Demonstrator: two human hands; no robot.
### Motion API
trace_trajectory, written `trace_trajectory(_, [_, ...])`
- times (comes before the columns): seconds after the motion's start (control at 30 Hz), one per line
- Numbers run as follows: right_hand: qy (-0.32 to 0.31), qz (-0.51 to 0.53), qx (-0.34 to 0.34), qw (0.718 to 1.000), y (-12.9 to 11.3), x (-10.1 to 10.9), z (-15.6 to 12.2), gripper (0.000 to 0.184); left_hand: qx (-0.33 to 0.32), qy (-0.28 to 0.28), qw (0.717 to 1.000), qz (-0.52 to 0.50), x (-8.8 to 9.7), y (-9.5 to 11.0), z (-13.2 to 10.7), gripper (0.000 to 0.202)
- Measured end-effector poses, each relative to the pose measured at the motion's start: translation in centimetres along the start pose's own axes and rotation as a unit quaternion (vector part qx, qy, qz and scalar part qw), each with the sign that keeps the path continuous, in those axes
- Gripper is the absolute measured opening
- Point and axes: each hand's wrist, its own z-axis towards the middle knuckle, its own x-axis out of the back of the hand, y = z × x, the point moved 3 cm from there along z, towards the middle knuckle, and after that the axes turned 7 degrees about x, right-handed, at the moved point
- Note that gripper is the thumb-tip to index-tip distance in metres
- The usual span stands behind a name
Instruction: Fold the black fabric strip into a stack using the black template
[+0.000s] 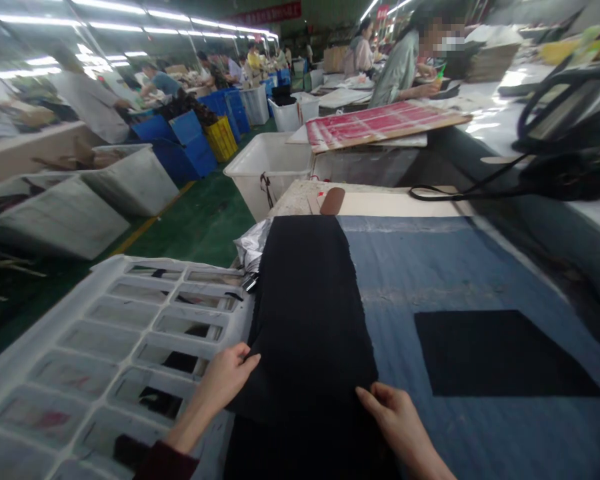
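A long stack of black fabric pieces [310, 287] lies along the left side of the blue work surface [395, 260]. My left hand [233, 373] is closed on the left edge of the top black fabric piece [300, 380], thumb and fingers pinching it. On the opposite edge, my right hand [393, 413] pinches the same piece between thumb and fingers. Its left corner looks slightly raised from the layers beneath. Apart from the stack, a single black fabric piece [495, 353] with a slanted side lies flat to the right.
A white slotted rack [125, 373] stands close on the left. A brown oval piece [333, 201] lies beyond the stack. Black straps [455, 193] hang at the right. White bins [275, 157] and a pink-topped board [370, 125] lie ahead; several people work farther off.
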Motion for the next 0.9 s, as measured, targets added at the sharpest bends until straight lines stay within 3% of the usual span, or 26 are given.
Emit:
trace_trajectory(0.17, [0.037, -0.017, 0.008, 0.999, -0.47, 0.32, -0.03, 0.041, 0.011, -0.019, 0.999, 0.025, -0.32, -0.63, 0.61, 0.033])
trace_trajectory(0.63, [0.024, -0.029, -0.013, 0.999, -0.47, 0.14, -0.04, 0.035, 0.021, -0.042, 0.999, 0.010, -0.29, -0.54, 0.82, 0.033])
trace_trajectory(0.9, [0.026, -0.054, -0.011, 0.998, -0.79, 0.33, -0.14, 0.031, 0.013, -0.030, 0.997, 0.067, -0.09, -0.34, 0.88, 0.034])
